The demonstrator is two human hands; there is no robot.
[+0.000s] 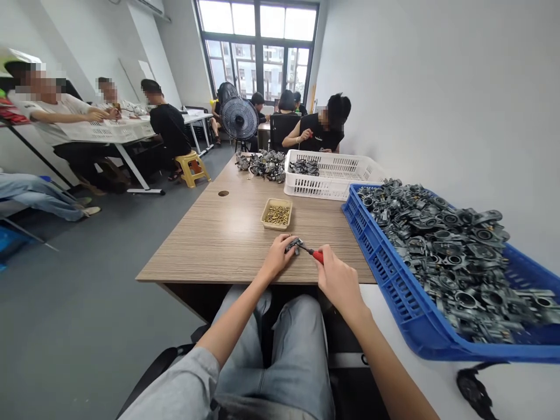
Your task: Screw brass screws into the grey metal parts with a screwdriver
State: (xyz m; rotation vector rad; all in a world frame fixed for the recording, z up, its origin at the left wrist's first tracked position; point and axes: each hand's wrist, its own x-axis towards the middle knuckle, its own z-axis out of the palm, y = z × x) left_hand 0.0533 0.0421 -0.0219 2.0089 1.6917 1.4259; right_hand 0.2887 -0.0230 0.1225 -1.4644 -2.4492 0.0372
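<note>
My left hand (pixel 277 256) is closed around a small dark grey metal part (pixel 294 245), holding it against the tabletop near the front edge. In my right hand (pixel 339 277) is a screwdriver (pixel 318 255) with a red handle. Its dark shaft points left, and the tip meets the metal part. Any screw at the tip is too small to make out. Just beyond my hands stands a beige tray (pixel 263 220) of small brass-coloured screws (pixel 277 214).
A blue crate (pixel 405 303) heaped with grey metal parts (pixel 450 251) stands at the right. Behind are a white basket (pixel 321 189) and a pile of metal assemblies (pixel 266 165). A co-worker (pixel 321 131) sits across the wooden table (pixel 196 248). A dark object (pixel 475 391) lies at lower right.
</note>
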